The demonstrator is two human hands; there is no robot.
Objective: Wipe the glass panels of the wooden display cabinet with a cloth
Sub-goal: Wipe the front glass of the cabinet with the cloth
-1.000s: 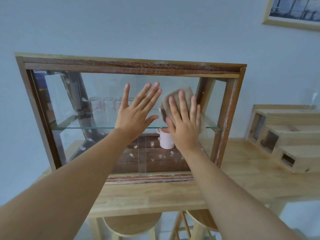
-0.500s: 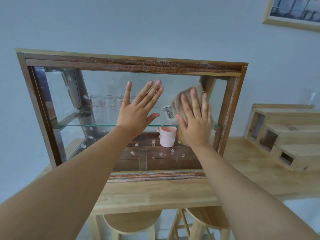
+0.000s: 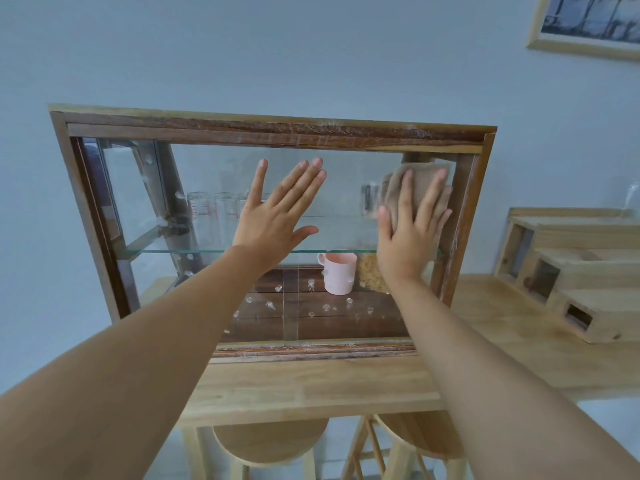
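Observation:
The wooden display cabinet [image 3: 270, 129] stands on a light wooden table, its front glass panel [image 3: 346, 181] facing me. My left hand [image 3: 277, 216] lies flat against the middle of the glass, fingers spread, holding nothing. My right hand [image 3: 412, 230] presses a beige cloth [image 3: 420, 183] flat onto the upper right part of the glass, close to the right frame post. Droplets or smudges dot the lower glass. Inside, clear glasses [image 3: 211, 209] stand on a glass shelf, with a pink mug [image 3: 339, 271] below.
The table [image 3: 311, 386] runs off to the right, where a stepped wooden box organiser [image 3: 571, 271] sits. Two wooden stools [image 3: 270, 445] stand under the table. A framed picture [image 3: 588, 26] hangs on the wall at upper right.
My right hand has slid the cloth to the right and slightly up across the glass, toward the right frame post. My left hand has stayed flat on the middle of the panel.

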